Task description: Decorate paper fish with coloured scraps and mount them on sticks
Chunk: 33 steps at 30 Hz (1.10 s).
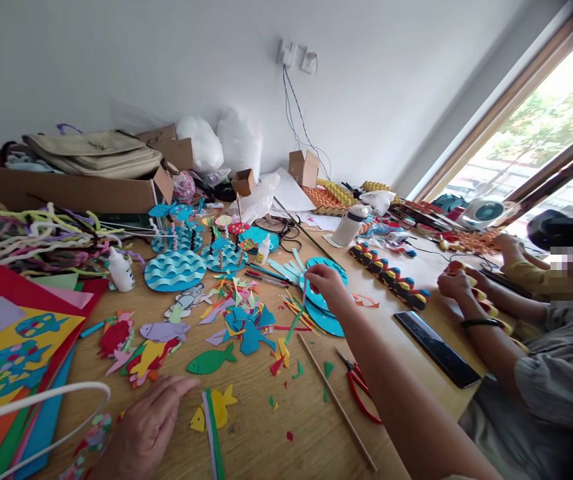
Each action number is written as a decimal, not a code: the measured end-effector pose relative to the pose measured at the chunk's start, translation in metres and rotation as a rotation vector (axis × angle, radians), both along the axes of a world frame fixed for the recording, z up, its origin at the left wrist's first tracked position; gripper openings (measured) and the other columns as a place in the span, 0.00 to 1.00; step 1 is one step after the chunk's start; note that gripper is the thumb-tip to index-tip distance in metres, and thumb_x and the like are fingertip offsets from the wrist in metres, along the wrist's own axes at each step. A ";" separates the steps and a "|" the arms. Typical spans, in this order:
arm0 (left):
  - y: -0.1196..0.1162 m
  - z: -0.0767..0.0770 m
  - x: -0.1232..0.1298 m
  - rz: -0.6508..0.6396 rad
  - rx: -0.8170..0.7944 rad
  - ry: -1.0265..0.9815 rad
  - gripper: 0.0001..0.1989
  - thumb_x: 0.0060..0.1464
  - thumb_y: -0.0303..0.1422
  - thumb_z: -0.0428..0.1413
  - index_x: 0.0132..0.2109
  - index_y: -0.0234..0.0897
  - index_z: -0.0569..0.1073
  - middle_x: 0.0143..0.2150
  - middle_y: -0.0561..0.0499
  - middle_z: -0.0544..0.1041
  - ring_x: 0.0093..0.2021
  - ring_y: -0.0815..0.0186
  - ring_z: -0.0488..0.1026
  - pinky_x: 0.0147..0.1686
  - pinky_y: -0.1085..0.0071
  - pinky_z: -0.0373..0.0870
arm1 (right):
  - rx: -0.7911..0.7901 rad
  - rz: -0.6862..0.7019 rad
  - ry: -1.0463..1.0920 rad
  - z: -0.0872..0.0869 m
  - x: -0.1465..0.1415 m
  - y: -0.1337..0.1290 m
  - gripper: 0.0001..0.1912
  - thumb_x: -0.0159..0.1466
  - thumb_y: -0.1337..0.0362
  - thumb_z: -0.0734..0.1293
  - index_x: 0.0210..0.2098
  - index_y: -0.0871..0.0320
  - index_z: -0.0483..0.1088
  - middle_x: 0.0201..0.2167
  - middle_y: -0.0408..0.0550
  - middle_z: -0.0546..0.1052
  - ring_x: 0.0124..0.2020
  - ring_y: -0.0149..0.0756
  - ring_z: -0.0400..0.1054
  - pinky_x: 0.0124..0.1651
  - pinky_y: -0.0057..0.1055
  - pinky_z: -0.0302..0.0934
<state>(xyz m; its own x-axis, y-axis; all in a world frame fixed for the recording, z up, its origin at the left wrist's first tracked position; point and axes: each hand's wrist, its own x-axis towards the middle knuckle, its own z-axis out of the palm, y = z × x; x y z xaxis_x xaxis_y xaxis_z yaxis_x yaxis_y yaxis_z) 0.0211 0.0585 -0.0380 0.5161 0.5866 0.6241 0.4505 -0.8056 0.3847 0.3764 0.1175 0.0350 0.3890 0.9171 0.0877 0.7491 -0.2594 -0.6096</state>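
My right hand (325,283) reaches over the blue paper discs (329,325) and pinches a thin pale paper strip (305,293), which hangs from the fingertips. On the table at lower left lies my left hand (149,423), fingers stretched out towards the right and holding nothing. Just beyond its fingertips is a yellow paper fish (223,408), with green and white paper strips (211,427) lying across it. A green paper fish (211,360) rests farther up. Light blue strips (286,268) fan out left of the discs.
Red-handled pliers (359,383), a wooden stick (336,403) and a phone (436,348) lie at right. Glue bottles (122,270) and wavy blue bases (175,271) stand behind paper scraps. Coloured sheets (73,320) cover the left. Another person's hands (455,283) work at far right.
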 end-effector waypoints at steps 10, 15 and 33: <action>-0.018 0.054 0.041 -0.297 -1.273 -0.404 0.19 0.51 0.48 0.49 0.39 0.38 0.73 0.29 0.50 0.73 0.28 0.66 0.70 0.25 0.74 0.69 | 0.421 0.590 0.536 0.049 -0.095 -0.098 0.02 0.59 0.69 0.61 0.30 0.58 0.62 0.30 0.46 0.72 0.32 0.31 0.67 0.31 0.26 0.62; -0.019 0.070 0.059 -0.397 -1.545 -0.663 0.17 0.55 0.44 0.47 0.40 0.36 0.72 0.33 0.50 0.70 0.33 0.67 0.65 0.31 0.74 0.63 | 0.393 0.889 0.328 0.034 -0.143 -0.128 0.07 0.58 0.76 0.59 0.32 0.58 0.62 0.32 0.48 0.71 0.35 0.29 0.66 0.39 0.27 0.62; -0.001 0.056 0.057 -0.013 -1.233 -0.505 0.11 0.43 0.40 0.55 0.26 0.36 0.67 0.20 0.58 0.64 0.22 0.72 0.60 0.23 0.76 0.58 | 0.239 0.391 0.569 -0.027 -0.158 -0.126 0.02 0.55 0.67 0.63 0.28 0.59 0.65 0.25 0.43 0.69 0.25 0.28 0.61 0.27 0.23 0.56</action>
